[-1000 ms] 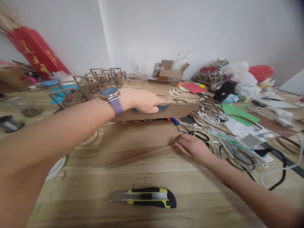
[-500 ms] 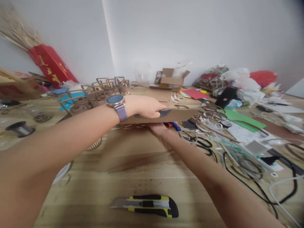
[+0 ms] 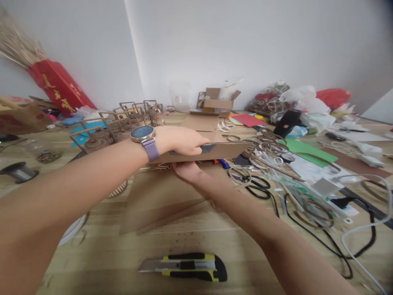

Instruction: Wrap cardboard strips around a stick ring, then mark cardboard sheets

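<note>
My left hand (image 3: 186, 141), with a round watch (image 3: 143, 133) on its wrist, grips the upper edge of a raised cardboard piece (image 3: 222, 151), thumb on the near face. Beneath that piece reaches my right hand (image 3: 188, 170). Its fingers are mostly hidden under the cardboard, so what they hold cannot be seen. A flat cardboard sheet (image 3: 153, 200) lies on the table below my wrists. Close to me rests a black and yellow utility knife (image 3: 184, 266), its blade pointing left.
Scissors (image 3: 259, 186), cables and brown strips crowd the right side, near green paper (image 3: 310, 151). Several small woven baskets (image 3: 123, 125) stand at the left, beside a wire spool (image 3: 19, 172). An open cardboard box (image 3: 216, 104) sits against the back wall.
My right hand has shifted left beneath the raised cardboard and shows more of its back. My left hand keeps its hold on the edge. The whole view has turned slightly.
</note>
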A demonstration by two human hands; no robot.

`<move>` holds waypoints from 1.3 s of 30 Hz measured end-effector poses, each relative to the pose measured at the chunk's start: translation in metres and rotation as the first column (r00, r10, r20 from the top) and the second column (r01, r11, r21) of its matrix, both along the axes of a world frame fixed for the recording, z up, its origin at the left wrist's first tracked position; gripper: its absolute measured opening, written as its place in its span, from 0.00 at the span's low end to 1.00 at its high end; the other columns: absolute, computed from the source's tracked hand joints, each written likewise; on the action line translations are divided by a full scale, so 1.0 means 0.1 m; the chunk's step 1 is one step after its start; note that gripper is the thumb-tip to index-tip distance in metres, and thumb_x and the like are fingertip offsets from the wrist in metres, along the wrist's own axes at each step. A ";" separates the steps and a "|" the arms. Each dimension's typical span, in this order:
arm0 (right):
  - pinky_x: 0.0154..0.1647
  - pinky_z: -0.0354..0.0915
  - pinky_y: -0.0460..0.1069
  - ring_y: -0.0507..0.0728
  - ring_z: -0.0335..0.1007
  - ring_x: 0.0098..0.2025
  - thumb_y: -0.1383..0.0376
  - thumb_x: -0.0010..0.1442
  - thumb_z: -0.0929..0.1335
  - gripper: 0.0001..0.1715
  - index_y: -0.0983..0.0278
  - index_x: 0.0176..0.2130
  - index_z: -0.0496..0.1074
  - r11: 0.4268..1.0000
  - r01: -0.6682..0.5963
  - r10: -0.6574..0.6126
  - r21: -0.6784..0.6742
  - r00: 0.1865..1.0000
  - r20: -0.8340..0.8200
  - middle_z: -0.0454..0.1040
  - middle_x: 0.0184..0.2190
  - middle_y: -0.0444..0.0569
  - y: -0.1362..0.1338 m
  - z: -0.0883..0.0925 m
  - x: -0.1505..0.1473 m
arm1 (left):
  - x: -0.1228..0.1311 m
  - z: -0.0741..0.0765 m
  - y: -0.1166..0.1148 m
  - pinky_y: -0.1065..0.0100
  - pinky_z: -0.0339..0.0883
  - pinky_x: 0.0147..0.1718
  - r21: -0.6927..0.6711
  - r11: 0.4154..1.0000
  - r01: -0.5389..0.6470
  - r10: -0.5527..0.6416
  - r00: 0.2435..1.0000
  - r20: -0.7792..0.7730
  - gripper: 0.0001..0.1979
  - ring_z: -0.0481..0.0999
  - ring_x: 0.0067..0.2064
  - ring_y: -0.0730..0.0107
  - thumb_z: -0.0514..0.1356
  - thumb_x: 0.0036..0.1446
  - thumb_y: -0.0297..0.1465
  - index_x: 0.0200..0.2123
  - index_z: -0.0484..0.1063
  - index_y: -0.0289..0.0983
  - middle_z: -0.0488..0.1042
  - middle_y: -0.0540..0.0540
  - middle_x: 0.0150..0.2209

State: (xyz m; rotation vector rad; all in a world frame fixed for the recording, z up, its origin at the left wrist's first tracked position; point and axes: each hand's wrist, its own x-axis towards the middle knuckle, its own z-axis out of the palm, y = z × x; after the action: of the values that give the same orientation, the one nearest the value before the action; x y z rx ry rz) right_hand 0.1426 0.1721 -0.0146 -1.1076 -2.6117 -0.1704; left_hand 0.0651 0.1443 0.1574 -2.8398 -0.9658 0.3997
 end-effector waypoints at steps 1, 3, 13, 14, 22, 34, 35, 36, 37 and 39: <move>0.47 0.72 0.58 0.58 0.73 0.47 0.58 0.67 0.68 0.18 0.64 0.54 0.71 0.998 -0.061 0.060 0.020 0.997 0.040 0.73 0.52 0.53 -0.11 -0.01 -0.02 | 0.00 0.00 0.00 0.63 0.67 0.44 0.003 1.000 -0.005 0.005 1.000 0.000 0.27 0.76 0.48 0.58 0.49 0.64 0.29 0.66 0.61 0.43 0.74 0.43 0.58; 0.42 0.71 0.54 0.56 0.73 0.42 0.63 0.69 0.65 0.11 0.65 0.46 0.74 0.977 -0.205 0.199 0.057 0.976 0.094 0.77 0.43 0.51 -0.39 -0.03 -0.05 | -0.01 0.00 0.00 0.62 0.67 0.43 0.020 1.000 -0.004 0.004 1.000 -0.011 0.28 0.77 0.47 0.57 0.49 0.64 0.30 0.67 0.61 0.43 0.75 0.42 0.58; 0.14 0.57 0.49 0.51 0.63 0.21 0.60 0.59 0.71 0.12 0.55 0.45 0.75 0.874 -0.341 0.398 0.347 0.911 -0.107 0.70 0.25 0.41 -2.08 0.22 0.80 | -0.03 -0.90 -0.62 0.64 0.64 0.26 0.085 0.986 0.145 -0.136 0.985 -0.102 0.26 0.79 0.31 0.57 0.49 0.63 0.19 0.65 0.61 0.29 0.79 0.37 0.32; 0.17 0.64 0.49 0.52 0.68 0.24 0.61 0.60 0.70 0.13 0.57 0.47 0.74 0.910 -0.276 0.323 0.309 0.939 -0.113 0.73 0.27 0.43 -2.15 0.24 0.94 | -0.04 -1.07 -0.73 0.64 0.64 0.26 0.130 0.980 0.148 -0.134 0.985 -0.109 0.29 0.79 0.31 0.58 0.48 0.61 0.16 0.66 0.58 0.26 0.79 0.36 0.33; 0.36 0.76 0.50 0.59 0.78 0.39 0.69 0.67 0.60 0.17 0.58 0.51 0.72 0.951 0.300 -0.272 0.076 0.927 -0.259 0.76 0.39 0.53 -2.00 -0.04 1.81 | 0.03 -1.75 -1.15 0.66 0.66 0.24 0.096 0.990 0.104 -0.086 0.981 -0.176 0.31 0.79 0.31 0.58 0.51 0.63 0.18 0.69 0.54 0.28 0.78 0.34 0.34; 0.45 0.75 0.53 0.60 0.78 0.47 0.62 0.66 0.65 0.19 0.58 0.54 0.76 0.885 0.329 -0.381 -0.331 0.918 -0.107 0.74 0.50 0.55 -1.63 -0.34 1.98 | -0.06 -1.70 -0.80 0.65 0.66 0.25 -0.116 0.969 0.219 -0.224 0.974 -0.031 0.27 0.80 0.33 0.58 0.55 0.70 0.32 0.68 0.58 0.31 0.79 0.38 0.36; 0.46 0.75 0.53 0.61 0.77 0.47 0.63 0.66 0.65 0.19 0.58 0.54 0.76 0.881 0.322 -0.380 -0.346 0.919 -0.110 0.74 0.50 0.55 -1.62 -0.34 1.98 | -0.07 -1.65 -0.74 0.65 0.67 0.27 -0.128 0.961 0.246 -0.250 0.968 -0.014 0.26 0.80 0.36 0.57 0.57 0.69 0.31 0.67 0.58 0.32 0.79 0.39 0.39; 0.46 0.75 0.54 0.61 0.77 0.48 0.63 0.66 0.64 0.19 0.57 0.54 0.76 0.879 0.313 -0.376 -0.361 0.919 -0.120 0.74 0.50 0.55 -1.61 -0.35 1.99 | -0.07 -1.60 -0.69 0.65 0.67 0.28 -0.156 0.952 0.262 -0.267 0.963 -0.013 0.26 0.80 0.38 0.57 0.58 0.68 0.32 0.66 0.60 0.32 0.79 0.39 0.40; 0.47 0.74 0.54 0.60 0.77 0.48 0.63 0.66 0.64 0.20 0.57 0.55 0.75 0.876 0.301 -0.372 -0.377 0.919 -0.130 0.74 0.49 0.54 -1.60 -0.35 2.00 | -0.07 -1.55 -0.65 0.65 0.67 0.28 -0.182 0.944 0.276 -0.282 0.959 -0.011 0.27 0.80 0.39 0.57 0.59 0.67 0.32 0.66 0.60 0.33 0.79 0.39 0.42; 0.48 0.74 0.54 0.61 0.76 0.48 0.63 0.65 0.64 0.21 0.55 0.56 0.75 0.868 0.285 -0.370 -0.406 0.917 -0.147 0.74 0.49 0.54 -1.58 -0.36 2.02 | -0.06 -1.47 -0.59 0.65 0.68 0.30 -0.221 0.931 0.290 -0.300 0.954 -0.010 0.28 0.80 0.40 0.57 0.61 0.65 0.33 0.66 0.60 0.33 0.78 0.38 0.46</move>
State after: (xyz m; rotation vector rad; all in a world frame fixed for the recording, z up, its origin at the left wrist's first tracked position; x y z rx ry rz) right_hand 0.3444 0.0143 -0.0505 -1.6008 -2.2907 0.3850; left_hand 0.0586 0.0851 0.0106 -3.0896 -0.4981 0.5602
